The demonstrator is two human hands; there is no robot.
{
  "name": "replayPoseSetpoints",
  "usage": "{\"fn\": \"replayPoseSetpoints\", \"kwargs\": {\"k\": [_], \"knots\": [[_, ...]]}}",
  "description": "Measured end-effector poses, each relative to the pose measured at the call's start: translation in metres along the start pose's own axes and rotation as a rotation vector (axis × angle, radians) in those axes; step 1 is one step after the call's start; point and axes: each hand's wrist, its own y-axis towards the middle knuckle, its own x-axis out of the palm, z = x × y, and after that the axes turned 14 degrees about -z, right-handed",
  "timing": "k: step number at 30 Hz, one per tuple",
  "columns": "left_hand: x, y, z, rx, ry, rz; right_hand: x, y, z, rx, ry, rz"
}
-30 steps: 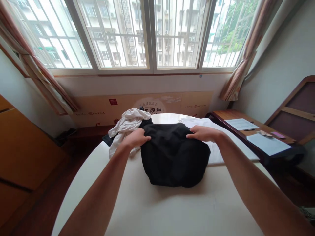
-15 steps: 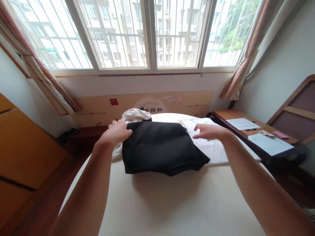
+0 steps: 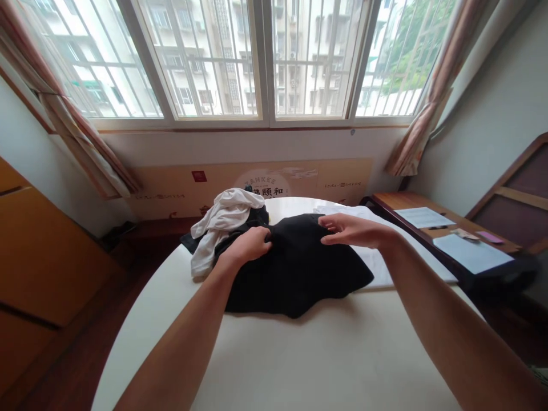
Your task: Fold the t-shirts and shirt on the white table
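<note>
A black garment (image 3: 299, 274) lies spread over the near-middle of the white round table, its lower edge uneven and its right corner pointed. My left hand (image 3: 252, 242) is closed on the cloth at its upper left, where the fabric bunches up. Over the garment's upper right edge hovers my right hand (image 3: 349, 229), thumb and fingers apart; whether a fingertip touches the cloth I cannot tell. Left of the garment is a crumpled off-white cloth (image 3: 209, 237) with more black fabric around it. Folded white clothing (image 3: 377, 265) lies beneath and beyond my right hand.
The white table (image 3: 334, 354) has a curved edge at the left. To the right, a wooden desk (image 3: 387, 200) carries paper sheets (image 3: 473, 254), a pen and a pink slip. A printed cardboard panel (image 3: 171, 182) leans below the barred window, between tied curtains (image 3: 85, 142).
My left hand has moved right and down, bunching the upper left of the black garment, which now lies lower on the table. More of the off-white cloth shows. My right hand moved slightly left.
</note>
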Motion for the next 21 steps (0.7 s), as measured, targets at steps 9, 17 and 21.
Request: {"fn": "replayPoseSetpoints", "kwargs": {"k": [9,17,21], "knots": [[-0.089,-0.030,0.058,0.329,-0.548,0.861,-0.011,-0.009,-0.017,-0.213,0.155,0.360],[-0.074,-0.020,-0.049,0.020,-0.147,0.549,0.001,-0.003,-0.013,0.034,-0.035,0.088],[-0.067,-0.015,-0.079,-0.192,-0.061,0.283,-0.005,-0.009,0.000,0.267,-0.121,-0.005]]}}
